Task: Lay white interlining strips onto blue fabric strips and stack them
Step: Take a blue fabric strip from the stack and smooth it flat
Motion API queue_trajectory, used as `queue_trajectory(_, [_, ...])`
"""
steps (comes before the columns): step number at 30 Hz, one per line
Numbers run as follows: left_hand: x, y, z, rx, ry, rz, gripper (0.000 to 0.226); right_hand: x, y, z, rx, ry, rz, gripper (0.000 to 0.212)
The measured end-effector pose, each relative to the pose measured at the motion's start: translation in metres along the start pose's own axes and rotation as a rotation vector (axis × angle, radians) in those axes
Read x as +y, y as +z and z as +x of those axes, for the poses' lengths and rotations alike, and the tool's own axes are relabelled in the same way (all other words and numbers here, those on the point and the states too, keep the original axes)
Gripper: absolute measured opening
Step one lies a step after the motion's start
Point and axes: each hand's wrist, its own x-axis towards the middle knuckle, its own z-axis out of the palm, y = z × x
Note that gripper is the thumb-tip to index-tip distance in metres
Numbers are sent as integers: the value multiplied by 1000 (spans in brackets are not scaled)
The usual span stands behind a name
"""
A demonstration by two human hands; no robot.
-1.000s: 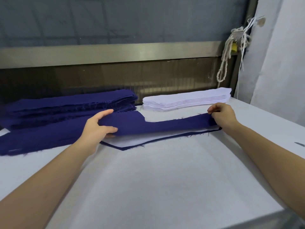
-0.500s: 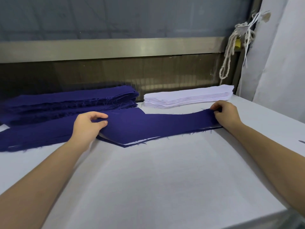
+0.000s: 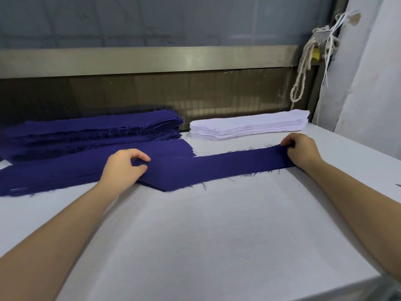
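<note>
Blue strip (image 3: 217,168) flat on table (image 3: 217,235), stretched from one hand's grip to the other's. Left fingers (image 3: 138,154) curled, pinching one end; right fingers (image 3: 288,141) curled, gripping the other. White stack (image 3: 249,124) just beyond right fingers; blue stack (image 3: 91,131) beyond left fingers.

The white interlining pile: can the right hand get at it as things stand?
Probably yes. The white interlining pile lies just behind the right hand, with only bare table between them. But the right hand pinches the end of the blue strip, so it must let go first.
</note>
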Motion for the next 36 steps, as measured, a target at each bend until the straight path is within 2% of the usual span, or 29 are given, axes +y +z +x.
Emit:
queue_trajectory(6, [-3,0,-2,-86,65,255,13,2,0,-1,-58,19,-87,38])
queue_trajectory(12, [-3,0,-1,-182,23,421,43,1,2,-1,-117,64,-295,37])
queue_trajectory(15, [0,0,-3,-206,23,446,48,0,4,-2,-129,124,-382,37])
queue_trajectory(23, [3,2,-6,-113,34,164,43,-1,6,-4,-176,250,-459,38])
queue_trajectory(30, [0,-2,-2,-42,-120,-257,41,-5,3,-3,-120,206,-383,42])
queue_trajectory(36, [-1,-4,-3,-44,-120,-248,36,-7,-2,-7,-79,89,-248,57])
